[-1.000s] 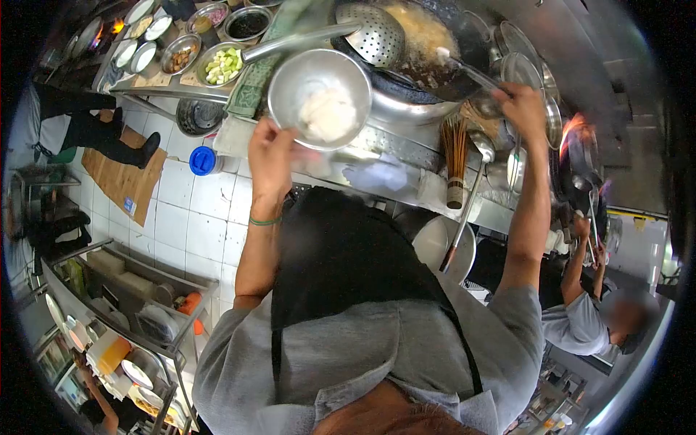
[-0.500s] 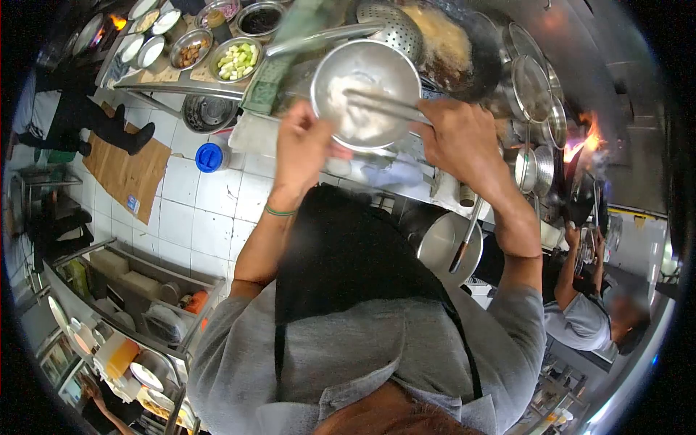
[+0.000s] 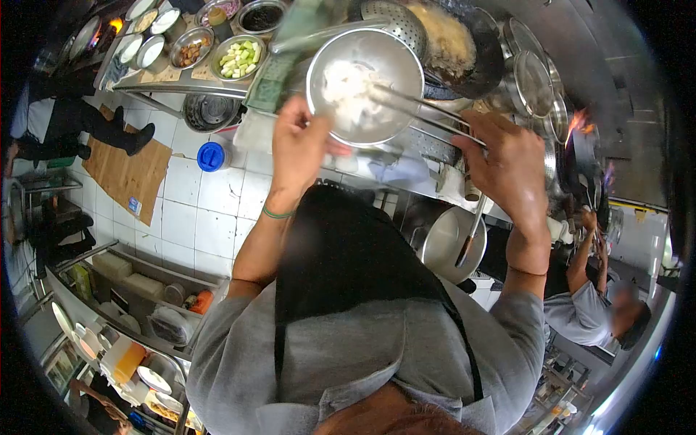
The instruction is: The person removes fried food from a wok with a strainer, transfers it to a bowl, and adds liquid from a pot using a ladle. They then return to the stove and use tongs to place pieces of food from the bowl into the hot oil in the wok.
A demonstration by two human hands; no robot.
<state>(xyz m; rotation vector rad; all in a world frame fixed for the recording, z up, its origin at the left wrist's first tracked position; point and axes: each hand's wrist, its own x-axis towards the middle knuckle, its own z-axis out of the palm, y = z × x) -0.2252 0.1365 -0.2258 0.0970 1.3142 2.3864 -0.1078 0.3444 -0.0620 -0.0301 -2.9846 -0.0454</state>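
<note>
My left hand [image 3: 301,138] is closed on the rim of a steel mixing bowl [image 3: 399,61], which it holds up over the counter. Inside the bowl lie white, coated-looking pieces [image 3: 351,87], blurred and hard to name. My right hand [image 3: 507,163] grips metal tongs [image 3: 428,112], whose tips reach into the bowl beside the white pieces. Just beyond the bowl, a perforated skimmer [image 3: 395,25] rests by a dark wok [image 3: 489,65] with bubbling, golden-brown food or foam [image 3: 446,43] in it.
Bowls of chopped green vegetables [image 3: 239,59] and browned pieces [image 3: 192,49] stand at upper left. Strainers [image 3: 533,83] hang or stack at right, near flames [image 3: 580,122]. A large pot [image 3: 442,246] sits low right. A co-worker [image 3: 587,308] works at far right; another person's legs [image 3: 94,123] show left.
My right hand has moved right and slightly down, drawing the tongs partly back across the bowl. The bowl has tilted and shifted a little upward. The flames at right look smaller.
</note>
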